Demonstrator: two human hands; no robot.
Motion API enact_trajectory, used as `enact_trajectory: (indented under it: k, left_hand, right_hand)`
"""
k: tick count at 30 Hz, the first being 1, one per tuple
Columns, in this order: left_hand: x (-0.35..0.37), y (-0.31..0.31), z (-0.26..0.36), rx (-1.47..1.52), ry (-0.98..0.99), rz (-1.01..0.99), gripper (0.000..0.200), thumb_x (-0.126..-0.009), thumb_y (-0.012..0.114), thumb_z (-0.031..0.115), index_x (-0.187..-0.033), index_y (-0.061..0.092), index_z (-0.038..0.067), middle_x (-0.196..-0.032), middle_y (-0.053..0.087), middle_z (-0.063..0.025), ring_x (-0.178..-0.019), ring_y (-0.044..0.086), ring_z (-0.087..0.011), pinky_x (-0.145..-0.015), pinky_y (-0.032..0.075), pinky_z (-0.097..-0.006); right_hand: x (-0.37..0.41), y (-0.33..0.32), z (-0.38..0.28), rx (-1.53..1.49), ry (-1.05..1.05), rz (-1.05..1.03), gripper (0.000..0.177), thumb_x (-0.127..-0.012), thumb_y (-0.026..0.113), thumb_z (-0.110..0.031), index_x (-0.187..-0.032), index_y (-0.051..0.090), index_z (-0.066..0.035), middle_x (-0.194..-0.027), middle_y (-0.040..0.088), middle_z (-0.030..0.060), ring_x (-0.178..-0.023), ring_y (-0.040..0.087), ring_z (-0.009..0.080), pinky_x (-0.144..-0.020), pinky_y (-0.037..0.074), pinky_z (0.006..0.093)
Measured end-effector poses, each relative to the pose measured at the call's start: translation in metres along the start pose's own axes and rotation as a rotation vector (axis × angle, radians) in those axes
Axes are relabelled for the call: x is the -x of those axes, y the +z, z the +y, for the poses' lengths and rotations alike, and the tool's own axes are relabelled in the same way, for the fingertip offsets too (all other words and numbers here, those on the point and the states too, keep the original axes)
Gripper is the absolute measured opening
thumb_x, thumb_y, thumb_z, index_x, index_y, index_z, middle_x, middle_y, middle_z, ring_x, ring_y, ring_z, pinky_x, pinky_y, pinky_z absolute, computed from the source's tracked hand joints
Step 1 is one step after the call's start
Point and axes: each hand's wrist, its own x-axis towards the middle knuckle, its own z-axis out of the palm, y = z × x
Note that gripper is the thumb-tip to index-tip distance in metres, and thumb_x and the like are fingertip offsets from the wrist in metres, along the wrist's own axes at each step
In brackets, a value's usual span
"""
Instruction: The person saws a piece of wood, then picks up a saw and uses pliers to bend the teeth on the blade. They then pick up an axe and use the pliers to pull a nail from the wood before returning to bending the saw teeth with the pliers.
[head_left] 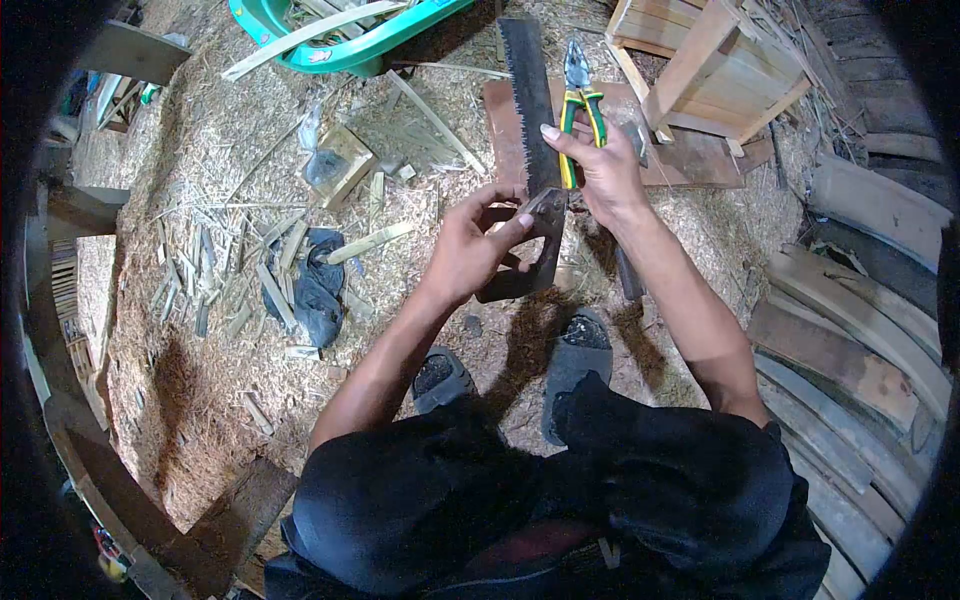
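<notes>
A hand saw with a dark toothed blade (526, 95) points away from me, its teeth on the left. My left hand (470, 240) grips the saw by its dark brown handle (548, 255), fingers through the opening and thumb on the upper part. In my right hand (608, 175) is a pair of pliers (577, 70) with green and yellow grips. The pliers' jaws point away from me and look closed. They are beside the saw's blade, just above its handle. My right palm hides part of the pliers' grips.
Shavings and wood scraps cover the ground. A green tub (350, 55) holding sticks stands at the top, a wooden box (720, 75) at upper right. A black plastic bag (318, 290) lies left of my sandals (578, 360). Boards (850, 360) are stacked along the right.
</notes>
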Motion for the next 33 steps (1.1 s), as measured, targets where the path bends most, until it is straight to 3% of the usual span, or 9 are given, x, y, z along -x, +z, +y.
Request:
enact_trajectory:
  k: [3, 6, 12, 27, 30, 33]
  left_hand:
    - [0.004, 0.001, 0.014, -0.056, -0.079, -0.014, 0.029, -0.092, 0.064, 0.010, -0.118, 0.054, 0.002, -0.106, 0.065, -0.0101, -0.082, 0.063, -0.0103, -0.053, 0.050, -0.0226]
    - [0.003, -0.001, 0.007, 0.075, -0.087, -0.056, 0.026, -0.092, 0.062, 0.009, -0.115, 0.051, 0.004, -0.103, 0.062, -0.0074, -0.074, 0.060, -0.0086, -0.047, 0.045, -0.0215]
    - [0.008, 0.010, 0.017, 0.222, -0.159, -0.070, 0.024, -0.093, 0.060, 0.006, -0.113, 0.048, 0.007, -0.107, 0.055, -0.0048, -0.067, 0.056, -0.0086, -0.044, 0.043, -0.0218]
    - [0.008, 0.022, 0.003, 0.157, -0.060, -0.008, 0.021, -0.093, 0.060, 0.007, -0.110, 0.047, 0.008, -0.107, 0.054, -0.0051, -0.079, 0.060, -0.0132, -0.049, 0.050, -0.0232]
    - [0.007, 0.018, 0.000, 0.204, -0.111, -0.055, 0.025, -0.093, 0.062, 0.010, -0.114, 0.048, 0.007, -0.109, 0.055, -0.0072, -0.084, 0.061, -0.0143, -0.055, 0.053, -0.0256]
    - [0.012, 0.029, 0.004, 0.163, -0.209, 0.070, 0.031, -0.096, 0.060, 0.020, -0.120, 0.047, 0.006, -0.107, 0.058, -0.0094, -0.085, 0.062, -0.0160, -0.061, 0.055, -0.0292]
  right_hand:
    - [0.002, -0.002, 0.000, -0.008, 0.057, -0.010, 0.030, -0.082, 0.074, -0.001, -0.106, 0.057, -0.003, -0.093, 0.064, 0.0036, -0.083, 0.063, 0.0130, -0.076, 0.053, 0.0288]
    - [0.003, -0.005, -0.002, -0.038, 0.129, -0.037, 0.030, -0.082, 0.074, -0.001, -0.106, 0.058, -0.003, -0.092, 0.064, 0.0033, -0.082, 0.063, 0.0132, -0.076, 0.053, 0.0293]
    - [0.004, -0.010, 0.001, -0.098, 0.147, -0.061, 0.029, -0.082, 0.074, 0.000, -0.106, 0.057, -0.005, -0.092, 0.064, 0.0036, -0.082, 0.064, 0.0129, -0.075, 0.053, 0.0287]
    - [0.002, -0.017, 0.005, -0.231, 0.153, -0.161, 0.031, -0.085, 0.071, -0.001, -0.112, 0.057, -0.002, -0.101, 0.064, 0.0054, -0.089, 0.064, 0.0136, -0.080, 0.054, 0.0287]
    - [0.002, -0.017, 0.006, -0.249, 0.145, -0.163, 0.034, -0.085, 0.071, -0.001, -0.115, 0.057, -0.003, -0.103, 0.064, 0.0045, -0.090, 0.064, 0.0133, -0.080, 0.053, 0.0282]
    - [0.000, -0.021, 0.011, -0.237, 0.121, -0.180, 0.035, -0.085, 0.071, -0.001, -0.117, 0.057, -0.003, -0.104, 0.064, 0.0039, -0.090, 0.064, 0.0132, -0.081, 0.054, 0.0287]
